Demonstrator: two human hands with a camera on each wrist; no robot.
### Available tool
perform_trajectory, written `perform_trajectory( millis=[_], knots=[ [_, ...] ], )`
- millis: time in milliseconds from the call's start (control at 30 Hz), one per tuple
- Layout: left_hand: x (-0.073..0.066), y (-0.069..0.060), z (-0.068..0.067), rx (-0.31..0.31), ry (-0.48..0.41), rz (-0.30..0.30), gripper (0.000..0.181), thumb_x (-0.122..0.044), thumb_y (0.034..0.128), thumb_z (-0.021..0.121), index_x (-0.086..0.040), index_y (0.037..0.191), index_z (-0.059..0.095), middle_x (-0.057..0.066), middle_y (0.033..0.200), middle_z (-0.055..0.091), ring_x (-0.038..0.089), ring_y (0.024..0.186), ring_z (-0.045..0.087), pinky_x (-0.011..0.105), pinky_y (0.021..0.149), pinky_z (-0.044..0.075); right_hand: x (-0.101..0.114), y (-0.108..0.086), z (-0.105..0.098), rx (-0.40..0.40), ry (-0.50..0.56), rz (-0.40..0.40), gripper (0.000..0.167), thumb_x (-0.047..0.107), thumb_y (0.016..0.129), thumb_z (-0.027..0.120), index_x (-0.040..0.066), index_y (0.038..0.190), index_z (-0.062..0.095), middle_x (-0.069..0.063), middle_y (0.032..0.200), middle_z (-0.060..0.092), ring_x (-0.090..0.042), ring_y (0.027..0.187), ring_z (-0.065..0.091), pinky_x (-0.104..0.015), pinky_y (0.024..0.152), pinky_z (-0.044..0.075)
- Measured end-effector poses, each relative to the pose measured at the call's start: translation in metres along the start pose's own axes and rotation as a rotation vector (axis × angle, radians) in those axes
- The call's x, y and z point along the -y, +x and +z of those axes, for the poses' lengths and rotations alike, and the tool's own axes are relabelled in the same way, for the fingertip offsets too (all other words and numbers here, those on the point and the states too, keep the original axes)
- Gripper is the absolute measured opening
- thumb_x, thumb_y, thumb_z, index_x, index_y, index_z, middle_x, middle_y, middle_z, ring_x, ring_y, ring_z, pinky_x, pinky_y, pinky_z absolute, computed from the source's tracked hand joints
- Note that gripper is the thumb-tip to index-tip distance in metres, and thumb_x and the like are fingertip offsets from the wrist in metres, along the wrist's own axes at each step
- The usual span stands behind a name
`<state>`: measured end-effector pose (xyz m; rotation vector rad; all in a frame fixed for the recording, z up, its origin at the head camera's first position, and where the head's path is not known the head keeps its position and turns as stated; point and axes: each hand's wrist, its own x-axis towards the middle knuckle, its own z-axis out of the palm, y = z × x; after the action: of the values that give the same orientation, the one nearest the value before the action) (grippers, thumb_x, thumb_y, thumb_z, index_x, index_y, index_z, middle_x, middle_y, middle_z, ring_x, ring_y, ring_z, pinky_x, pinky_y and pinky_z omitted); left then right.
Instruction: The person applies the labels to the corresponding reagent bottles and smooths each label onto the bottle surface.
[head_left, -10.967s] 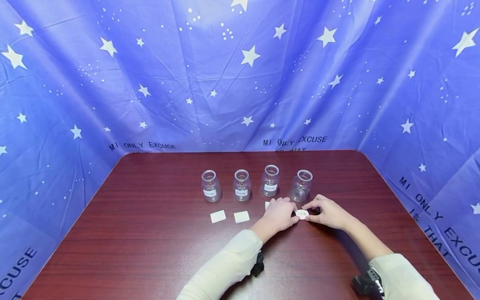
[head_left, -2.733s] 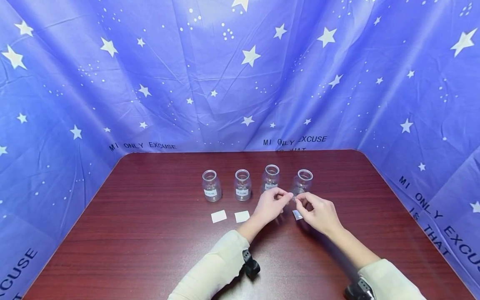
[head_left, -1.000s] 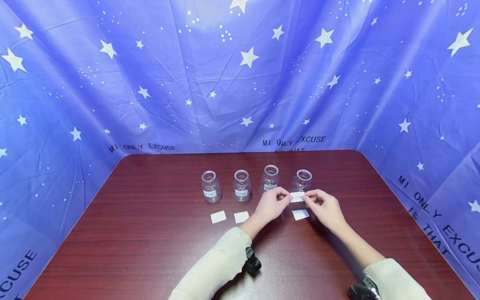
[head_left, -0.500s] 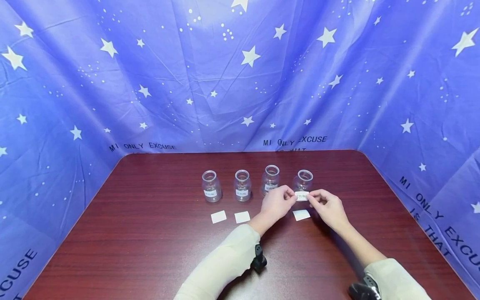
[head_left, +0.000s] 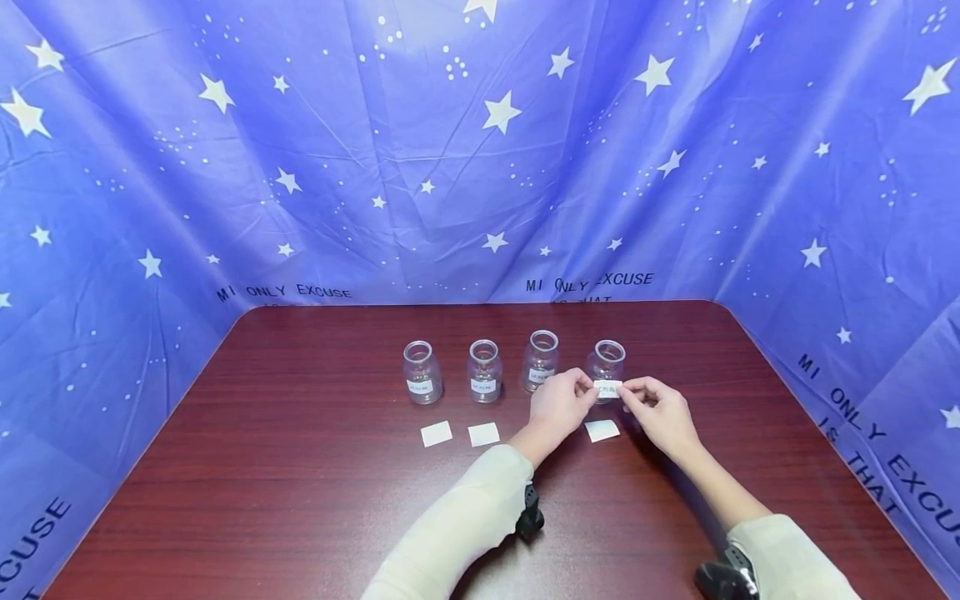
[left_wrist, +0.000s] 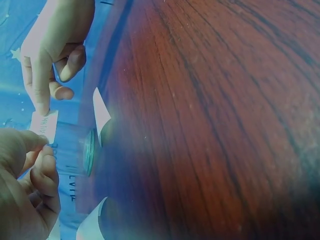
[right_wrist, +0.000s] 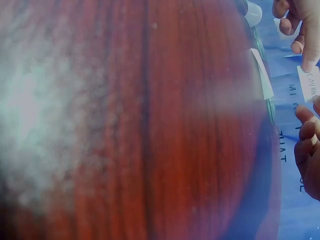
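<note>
A small white printed label (head_left: 608,389) is stretched between both hands, in front of the rightmost clear glass jar (head_left: 606,360). My left hand (head_left: 557,407) pinches its left end between thumb and fingertips. At the other end, my right hand (head_left: 663,417) pinches it the same way. The left wrist view also has the label (left_wrist: 45,126) between the fingertips of both hands. Whether the label touches the glass, I cannot tell. Below it on the table lies a white paper piece (head_left: 602,430). The jar's lower front is partly hidden by the label and fingers.
Three more open jars with white labels stand to the left: one at far left (head_left: 422,371), one in the middle (head_left: 484,371), one (head_left: 541,358) beside my left hand. Two white paper pieces (head_left: 437,433) lie before them. A starry blue curtain (head_left: 420,150) backs the wooden table (head_left: 262,467).
The label has gone from low over the table to upright before the rightmost jar. Over the last second both hands shifted slightly right with it. A blank paper piece stays below.
</note>
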<state>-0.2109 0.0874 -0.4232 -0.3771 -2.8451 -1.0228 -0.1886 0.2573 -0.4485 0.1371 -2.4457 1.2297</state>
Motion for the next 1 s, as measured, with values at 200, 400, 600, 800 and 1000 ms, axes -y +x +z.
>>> perform_trajectory(
  millis=[200,400,600,800,1000],
  knots=[
    [0.0003,0.0003,0.0037,-0.023,0.008,-0.014,0.009,-0.034,0.085,0.063,-0.026,0.087,0.066,-0.014,0.068,0.061,0.0,0.057,0.051,0.018,0.049,0.034,-0.0001,0.003,0.0022,-0.007,0.016,0.016,0.013,0.013,0.087,0.065,0.0,0.089,0.066,-0.016,0.066,0.067,-0.011,0.05,0.058,-0.014,0.044,0.039],
    [-0.0007,0.0004,0.0059,-0.047,0.036,-0.002,0.009,-0.034,0.0851,0.063,-0.026,0.088,0.066,-0.014,0.067,0.062,0.0,0.056,0.051,0.018,0.048,0.035,-0.003,0.0037,0.0023,-0.015,0.033,0.018,0.015,0.014,0.086,0.066,0.0,0.089,0.067,-0.018,0.067,0.066,-0.009,0.046,0.054,-0.014,0.043,0.039],
    [-0.0031,-0.0005,0.0063,-0.057,0.073,0.01,0.01,-0.032,0.0856,0.062,-0.024,0.09,0.066,-0.014,0.067,0.062,0.0,0.053,0.051,0.019,0.047,0.036,-0.0028,0.0033,0.0019,-0.012,0.056,0.025,0.017,0.015,0.086,0.067,-0.001,0.09,0.067,-0.018,0.067,0.066,-0.011,0.043,0.053,-0.015,0.042,0.04],
    [-0.0049,-0.0021,0.0056,-0.074,0.119,0.012,0.012,-0.034,0.0859,0.062,-0.023,0.09,0.065,-0.012,0.069,0.063,0.004,0.057,0.055,0.02,0.049,0.04,-0.0023,0.0029,0.0022,-0.017,0.051,0.029,0.017,0.016,0.086,0.067,0.0,0.09,0.067,-0.018,0.067,0.066,-0.009,0.042,0.052,-0.014,0.042,0.039],
    [-0.0078,-0.0036,0.0037,-0.049,0.138,-0.041,0.018,-0.037,0.0859,0.062,-0.022,0.094,0.064,-0.007,0.077,0.069,0.01,0.062,0.062,0.025,0.051,0.045,-0.0014,0.0025,0.0019,-0.023,0.054,0.023,0.016,0.016,0.086,0.067,0.0,0.089,0.067,-0.018,0.067,0.066,-0.012,0.044,0.054,-0.016,0.041,0.04]
  ],
)
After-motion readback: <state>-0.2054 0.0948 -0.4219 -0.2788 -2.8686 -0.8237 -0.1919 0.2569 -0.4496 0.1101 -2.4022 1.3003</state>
